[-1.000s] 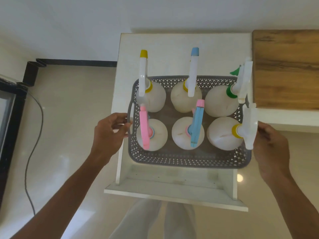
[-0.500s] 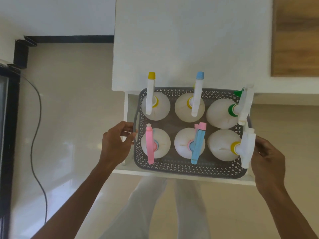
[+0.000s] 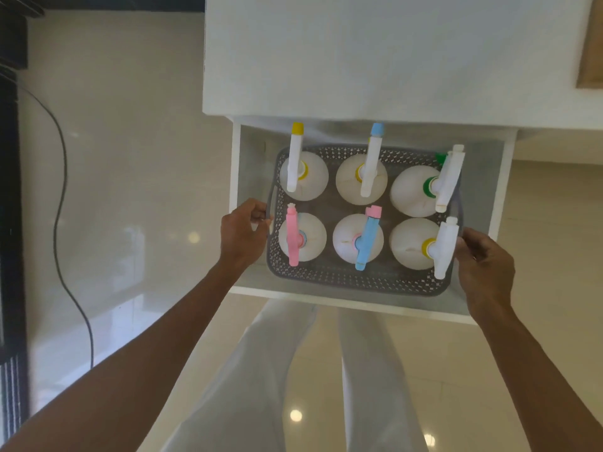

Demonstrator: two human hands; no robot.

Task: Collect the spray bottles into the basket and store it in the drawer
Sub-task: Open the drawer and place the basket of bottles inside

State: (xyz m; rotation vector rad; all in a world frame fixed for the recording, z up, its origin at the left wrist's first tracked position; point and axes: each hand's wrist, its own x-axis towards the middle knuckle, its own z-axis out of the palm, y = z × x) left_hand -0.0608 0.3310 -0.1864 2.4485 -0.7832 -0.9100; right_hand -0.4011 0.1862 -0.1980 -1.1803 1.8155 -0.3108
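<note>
A grey perforated basket [image 3: 352, 279] holds several white spray bottles with coloured triggers, among them a pink-triggered bottle [image 3: 301, 238] and a blue-triggered bottle [image 3: 357, 241]. The basket sits low inside the open white drawer [image 3: 342, 301], below the white cabinet top [image 3: 359, 60]. My left hand [image 3: 243, 233] grips the basket's left handle. My right hand [image 3: 483, 265] holds its right rim, partly behind a white trigger.
The drawer's side walls [image 3: 235, 177] leave narrow gaps on both sides of the basket. A wooden board [image 3: 590, 53] lies at the right of the cabinet top. A black cable [image 3: 62, 197] runs over the tiled floor at left. My legs stand just in front of the drawer.
The basket has come down from the cabinet top's front edge into the open drawer, both hands still holding its sides. The view has tilted downward.
</note>
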